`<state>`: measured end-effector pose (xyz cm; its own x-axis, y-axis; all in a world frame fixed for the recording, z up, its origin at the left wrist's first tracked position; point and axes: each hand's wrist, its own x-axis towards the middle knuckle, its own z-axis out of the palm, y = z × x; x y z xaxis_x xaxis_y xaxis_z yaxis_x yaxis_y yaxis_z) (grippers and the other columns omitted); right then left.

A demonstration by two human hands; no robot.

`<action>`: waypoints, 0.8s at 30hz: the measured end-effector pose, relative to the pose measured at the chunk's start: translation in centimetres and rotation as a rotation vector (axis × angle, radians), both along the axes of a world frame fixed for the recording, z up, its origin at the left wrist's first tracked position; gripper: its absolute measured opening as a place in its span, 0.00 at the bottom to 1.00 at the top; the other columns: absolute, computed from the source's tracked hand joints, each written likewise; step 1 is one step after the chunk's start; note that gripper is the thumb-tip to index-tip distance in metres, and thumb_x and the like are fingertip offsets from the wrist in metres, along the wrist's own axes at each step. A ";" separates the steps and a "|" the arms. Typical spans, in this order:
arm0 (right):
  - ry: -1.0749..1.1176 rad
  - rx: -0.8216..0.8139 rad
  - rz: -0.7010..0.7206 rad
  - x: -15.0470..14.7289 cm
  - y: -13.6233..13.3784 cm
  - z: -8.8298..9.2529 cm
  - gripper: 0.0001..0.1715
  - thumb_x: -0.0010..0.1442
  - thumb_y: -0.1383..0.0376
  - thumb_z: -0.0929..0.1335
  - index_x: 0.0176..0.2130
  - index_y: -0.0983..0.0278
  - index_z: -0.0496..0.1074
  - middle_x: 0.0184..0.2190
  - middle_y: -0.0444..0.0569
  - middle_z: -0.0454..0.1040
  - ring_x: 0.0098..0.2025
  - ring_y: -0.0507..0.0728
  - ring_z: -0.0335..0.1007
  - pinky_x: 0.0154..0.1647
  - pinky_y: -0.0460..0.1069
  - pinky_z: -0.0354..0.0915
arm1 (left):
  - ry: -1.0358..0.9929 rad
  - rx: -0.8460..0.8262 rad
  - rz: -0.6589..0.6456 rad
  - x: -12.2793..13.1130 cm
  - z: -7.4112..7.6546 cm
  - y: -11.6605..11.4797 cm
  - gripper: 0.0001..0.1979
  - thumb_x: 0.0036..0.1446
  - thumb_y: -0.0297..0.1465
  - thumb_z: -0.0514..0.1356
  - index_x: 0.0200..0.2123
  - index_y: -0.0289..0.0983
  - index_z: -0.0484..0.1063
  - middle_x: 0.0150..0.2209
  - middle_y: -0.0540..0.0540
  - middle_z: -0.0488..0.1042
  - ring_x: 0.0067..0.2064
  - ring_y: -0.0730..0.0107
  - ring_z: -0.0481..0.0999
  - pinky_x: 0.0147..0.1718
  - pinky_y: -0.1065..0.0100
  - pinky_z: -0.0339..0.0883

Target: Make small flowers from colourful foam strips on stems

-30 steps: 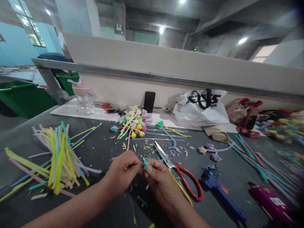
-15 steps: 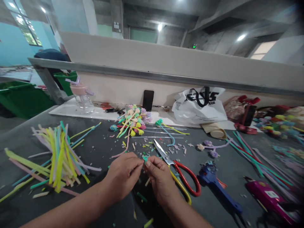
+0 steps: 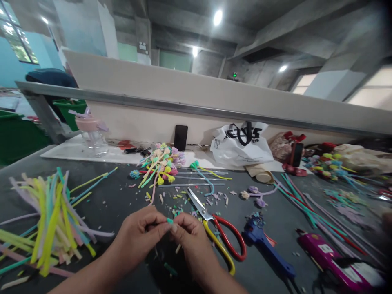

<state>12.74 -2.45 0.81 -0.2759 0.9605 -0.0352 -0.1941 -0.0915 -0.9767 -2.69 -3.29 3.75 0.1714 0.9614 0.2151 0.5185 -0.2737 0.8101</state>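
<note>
My left hand (image 3: 139, 230) and my right hand (image 3: 192, 234) meet over the near middle of the dark table. Thumbs and fingertips of both are pinched on a small teal fuzzy piece (image 3: 169, 220), which looks like chenille stem; most of it is hidden by the fingers. Just right of my right hand lie open scissors (image 3: 199, 204) with one red and one yellow handle. A heap of cut chenille stems (image 3: 50, 220) in pastel colours lies left of my left hand. Beyond the hands is a bunch of small chenille flowers (image 3: 162, 163).
A blue glue gun (image 3: 271, 249) and a magenta hand tool (image 3: 324, 249) lie at right. Long stems (image 3: 318, 216) spread behind them. Along the back stand a drink bottle (image 3: 93, 136), a phone (image 3: 180, 138) and a white bag (image 3: 240, 149). Tiny offcuts litter the table.
The view has shifted, so the table's contents sit further left in the picture. Both hands still pinch the teal piece, of which less shows between the fingers.
</note>
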 end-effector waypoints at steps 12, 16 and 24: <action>-0.366 0.150 -0.119 -0.1 0.1 0.7 0.12 0.51 0.62 0.66 0.21 0.65 0.65 0.18 0.40 0.61 0.23 0.50 0.57 0.24 0.44 0.54 | -0.082 -0.210 0.028 0.6 0.3 1.2 0.14 0.50 0.37 0.54 0.17 0.35 0.67 0.20 0.52 0.63 0.25 0.73 0.63 0.24 0.73 0.57; -0.145 0.081 -0.044 0.6 0.5 1.5 0.11 0.51 0.59 0.67 0.25 0.65 0.69 0.20 0.40 0.64 0.24 0.49 0.59 0.25 0.43 0.56 | -0.128 -0.192 -0.080 -0.2 0.9 1.6 0.14 0.52 0.36 0.54 0.22 0.35 0.72 0.24 0.49 0.68 0.29 0.71 0.68 0.29 0.71 0.60; -0.052 -0.026 -0.065 0.4 0.5 1.3 0.11 0.45 0.62 0.73 0.32 0.64 0.77 0.22 0.42 0.72 0.23 0.49 0.62 0.27 0.44 0.59 | 0.004 -0.046 -0.048 0.0 0.6 1.2 0.10 0.53 0.32 0.54 0.24 0.36 0.72 0.25 0.49 0.69 0.29 0.71 0.69 0.29 0.72 0.60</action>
